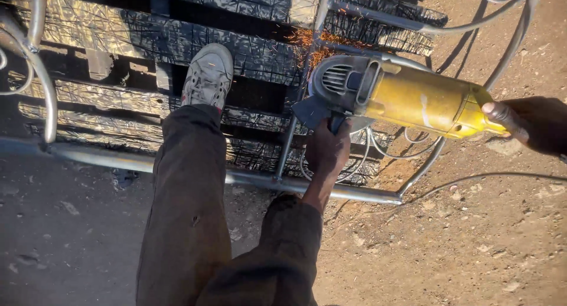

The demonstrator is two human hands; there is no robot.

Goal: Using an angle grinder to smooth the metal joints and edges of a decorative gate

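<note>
Grinding is being carried out with a large yellow-bodied angle grinder with a grey gear head (401,93), which is being held low over a grey welded frame of round steel tube (177,164). The frame is lying on a scorched, black slatted wooden pallet (147,40) and on the bare brown dirt ground (460,241).

The left hand (328,149) is being kept clamped around the dark side handle beneath the gear head. The right hand (525,123) is being wrapped around the rear grip of the yellow body, partly in shadow. The hands are being held well apart, one at each end of the tool.

Orange sparks (313,43) are being thrown away from the body, over the pallet, where the disc is meeting a thin upright tube (295,129) of the frame. The disc itself is being hidden by the guard.

A worn grey sneaker (208,75) is being pressed onto the pallet just beside the frame, with the dark trouser leg (189,194) extended forward.

For good work, both grips are judged to need keeping firm, with the spark stream being directed away from the leg. The grey power cable (472,179), lying on the dirt near the frame corner, is judged to need keeping behind the tool. The charred pallet is suggesting a fire risk from sparks.
</note>
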